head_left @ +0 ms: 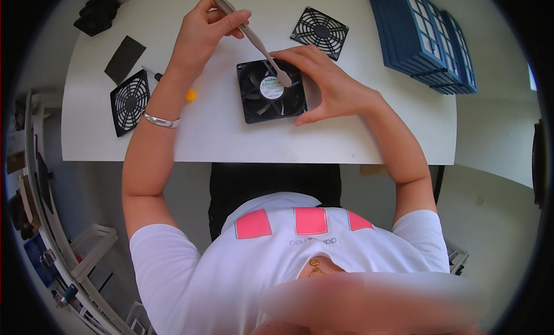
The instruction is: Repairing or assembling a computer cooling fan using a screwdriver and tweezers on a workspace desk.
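Note:
My left hand (212, 24) is closed around the handle of a slim grey toothbrush (254, 39), which slants down to the right. The brush's head rests over or on the hub area of a square black cooling fan (252, 107); its bristles do not show, and contact cannot be made out. Lying face up on the white table, the fan has a round white label at its centre. My right hand (330, 84) grips the fan's right side, fingers along the far edge and thumb by the near right corner.
On the white table (231, 144) lie a black fan guard (321, 32) at the back, another fan guard (130, 103) beside my left forearm, a dark square pad (124, 59), a screwdriver (152, 74) and a small yellow piece (191, 95). Blue drawer units (424, 40) stand back right.

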{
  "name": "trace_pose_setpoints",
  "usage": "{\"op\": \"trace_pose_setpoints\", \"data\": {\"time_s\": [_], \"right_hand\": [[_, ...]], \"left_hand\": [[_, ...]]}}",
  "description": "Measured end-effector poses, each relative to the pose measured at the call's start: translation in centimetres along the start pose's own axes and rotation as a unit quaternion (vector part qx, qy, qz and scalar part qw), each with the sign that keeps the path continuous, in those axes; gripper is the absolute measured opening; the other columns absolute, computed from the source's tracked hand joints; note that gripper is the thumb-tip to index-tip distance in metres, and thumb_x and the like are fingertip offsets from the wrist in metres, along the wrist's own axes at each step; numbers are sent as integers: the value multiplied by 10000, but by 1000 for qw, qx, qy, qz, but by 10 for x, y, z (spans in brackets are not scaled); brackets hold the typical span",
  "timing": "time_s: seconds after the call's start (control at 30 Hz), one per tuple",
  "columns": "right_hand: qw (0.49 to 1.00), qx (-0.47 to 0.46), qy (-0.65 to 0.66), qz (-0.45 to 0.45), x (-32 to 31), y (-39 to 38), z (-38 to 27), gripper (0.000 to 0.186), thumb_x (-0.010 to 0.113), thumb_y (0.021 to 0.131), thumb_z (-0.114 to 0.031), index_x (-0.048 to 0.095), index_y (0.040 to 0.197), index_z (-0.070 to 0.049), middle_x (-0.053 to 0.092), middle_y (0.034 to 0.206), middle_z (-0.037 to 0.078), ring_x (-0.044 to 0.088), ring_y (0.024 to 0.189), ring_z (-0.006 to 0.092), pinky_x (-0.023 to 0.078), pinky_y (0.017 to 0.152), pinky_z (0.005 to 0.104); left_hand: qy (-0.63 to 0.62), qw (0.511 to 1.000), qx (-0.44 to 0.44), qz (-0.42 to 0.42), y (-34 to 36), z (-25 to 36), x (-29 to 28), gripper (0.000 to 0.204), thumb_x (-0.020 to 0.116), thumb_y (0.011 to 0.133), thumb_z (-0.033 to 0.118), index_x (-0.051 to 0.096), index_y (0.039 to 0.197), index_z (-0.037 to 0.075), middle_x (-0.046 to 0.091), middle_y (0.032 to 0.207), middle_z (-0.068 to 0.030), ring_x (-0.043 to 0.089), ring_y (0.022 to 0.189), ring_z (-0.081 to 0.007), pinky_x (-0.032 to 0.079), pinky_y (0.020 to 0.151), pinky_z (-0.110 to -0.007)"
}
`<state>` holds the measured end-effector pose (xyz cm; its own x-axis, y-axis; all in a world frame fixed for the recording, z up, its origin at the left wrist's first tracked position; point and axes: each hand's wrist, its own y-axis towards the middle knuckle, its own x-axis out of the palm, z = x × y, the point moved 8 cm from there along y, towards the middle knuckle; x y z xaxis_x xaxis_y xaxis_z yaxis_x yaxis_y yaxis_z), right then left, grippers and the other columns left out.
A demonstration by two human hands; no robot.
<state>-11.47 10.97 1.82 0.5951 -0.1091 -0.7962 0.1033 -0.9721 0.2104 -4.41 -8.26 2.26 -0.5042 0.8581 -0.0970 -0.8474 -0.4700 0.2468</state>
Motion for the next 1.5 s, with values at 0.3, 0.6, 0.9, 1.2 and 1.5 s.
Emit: {"op": "trace_pose_setpoints", "data": {"time_s": [0.3,0.6,0.9,1.2,1.5], "right_hand": [[1000,-10,9,10,-2,0,0,1080,910,593,-381,382,1481,-65,468,1384,174,443,1282,359,358,1103,444],[994,36,104,2,-4,0,6,1161,964,532,-276,354,1497,-62,426,1484,142,439,1370,322,370,1148,419],[993,45,110,-11,-3,1,4,1248,966,531,-236,270,1556,-82,431,1506,144,426,1394,298,338,1171,407],[990,61,128,-11,-1,0,5,1288,963,527,-181,216,1576,-144,448,1472,167,436,1378,310,340,1170,420],[989,75,124,-14,2,-2,10,1276,948,552,-209,192,1576,-132,470,1411,187,442,1339,341,346,1150,433]], "left_hand": [[58,998,-26,18,-5,5,5,316,792,876,298,621,999,62,679,805,-27,611,720,-97,471,730,-234],[52,996,-35,61,-5,5,-5,322,786,882,296,619,1010,53,669,794,-20,585,697,-85,462,733,-229],[32,989,-57,132,-1,-8,-29,318,783,889,293,623,998,40,662,812,-13,575,684,-81,480,729,-231],[29,989,-70,123,0,-15,-27,323,790,881,295,628,994,39,668,823,-18,577,684,-83,486,727,-232],[35,988,-57,140,2,-14,-35,303,786,885,283,636,988,41,673,821,-24,573,684,-82,484,714,-231]]}}
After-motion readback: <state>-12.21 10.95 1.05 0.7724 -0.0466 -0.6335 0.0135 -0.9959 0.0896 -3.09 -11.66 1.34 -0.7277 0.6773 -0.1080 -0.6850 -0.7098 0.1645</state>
